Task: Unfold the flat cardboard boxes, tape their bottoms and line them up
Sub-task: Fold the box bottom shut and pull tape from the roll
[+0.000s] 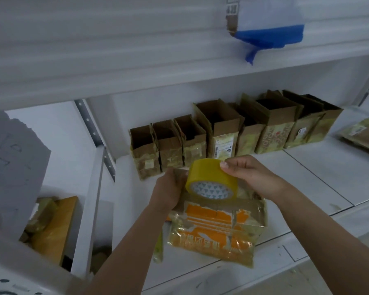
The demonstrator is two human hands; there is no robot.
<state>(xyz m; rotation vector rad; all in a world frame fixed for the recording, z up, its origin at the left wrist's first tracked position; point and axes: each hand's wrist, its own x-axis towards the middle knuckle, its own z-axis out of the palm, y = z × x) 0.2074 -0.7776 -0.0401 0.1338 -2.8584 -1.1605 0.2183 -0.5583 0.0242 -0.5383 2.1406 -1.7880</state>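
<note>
An orange-printed cardboard box [213, 228] lies on the white shelf [307, 173] in front of me, its flaps turned up toward me. My left hand [168, 190] grips its far left edge. My right hand [245, 173] holds a yellow tape roll [209, 179] above the box's top edge, thumb on the roll's outer face. A strip of tape runs from the roll over the box. Behind, several opened brown boxes [228, 130] stand in a row along the shelf's back wall.
Flat cardboard pieces [364, 135] lie at the shelf's far right. A grey sheet [11, 167] and more brown cardboard [53, 228] sit in the bay to the left. A blue-and-white package [268, 24] hangs over the upper shelf edge.
</note>
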